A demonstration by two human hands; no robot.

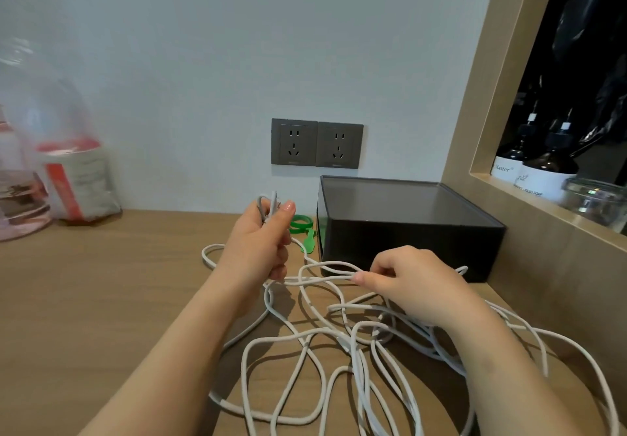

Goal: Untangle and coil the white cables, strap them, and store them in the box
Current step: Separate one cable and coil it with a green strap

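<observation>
White cables (339, 344) lie tangled in loose loops on the wooden desk (101, 283) in front of me. My left hand (261, 238) is raised above the desk and grips cable ends, which stick up past its fingers. My right hand (407, 279) pinches a cable loop between thumb and fingers, just in front of the dark box (407, 228). The box stands at the back right with its translucent lid on. Green straps (303, 228) lie on the desk between my left hand and the box.
Two grey wall sockets (317, 143) sit above the box. A clear plastic bag with a red and white package (74, 181) stands at the back left. On the right, a wooden shelf niche (509, 177) holds dark bottles and a glass jar (597, 201).
</observation>
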